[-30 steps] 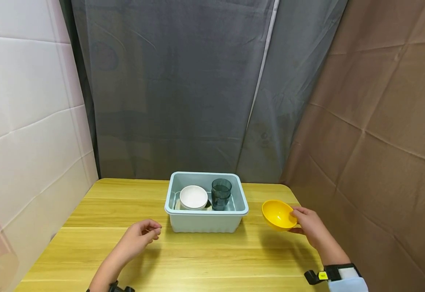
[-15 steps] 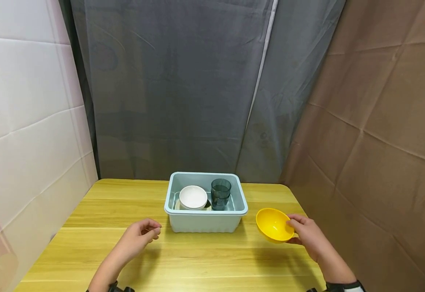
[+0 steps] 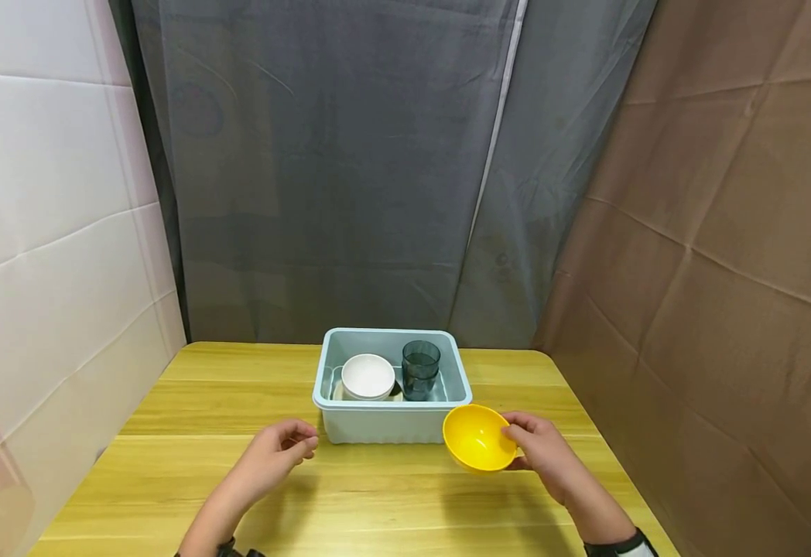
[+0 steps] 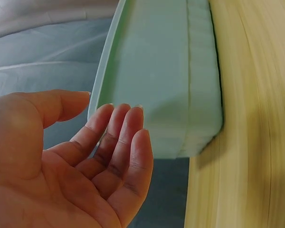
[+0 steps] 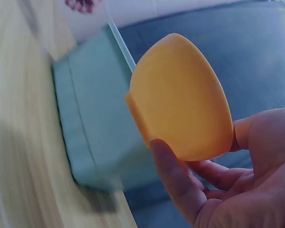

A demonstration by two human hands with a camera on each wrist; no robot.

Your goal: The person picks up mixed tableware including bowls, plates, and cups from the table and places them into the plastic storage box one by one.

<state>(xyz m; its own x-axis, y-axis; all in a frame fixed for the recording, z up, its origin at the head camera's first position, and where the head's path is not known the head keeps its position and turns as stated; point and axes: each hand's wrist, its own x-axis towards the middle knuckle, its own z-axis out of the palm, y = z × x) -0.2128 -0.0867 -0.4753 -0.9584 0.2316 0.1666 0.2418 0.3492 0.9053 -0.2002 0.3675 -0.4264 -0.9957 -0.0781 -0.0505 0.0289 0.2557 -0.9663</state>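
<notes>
My right hand pinches the right rim of a yellow bowl, thumb inside and fingers beneath. The bowl hangs above the table, tilted toward me, just in front of the bin's right corner. In the right wrist view the outside and foot of the yellow bowl show. My left hand hovers left of the pale blue bin, fingers loosely bent and holding nothing. The left wrist view shows the left hand with its palm up near the bin wall. Inside the bin are a white bowl and stacked dark cups.
A wooden table carries the bin near its back edge. Grey cloth hangs behind, white cloth on the left and brown cloth on the right. Something pale and dark lies under the white bowl, mostly hidden.
My right hand has carried the yellow bowl leftward and a little nearer to me, from right of the bin to its front right corner. My left hand has shifted slightly right.
</notes>
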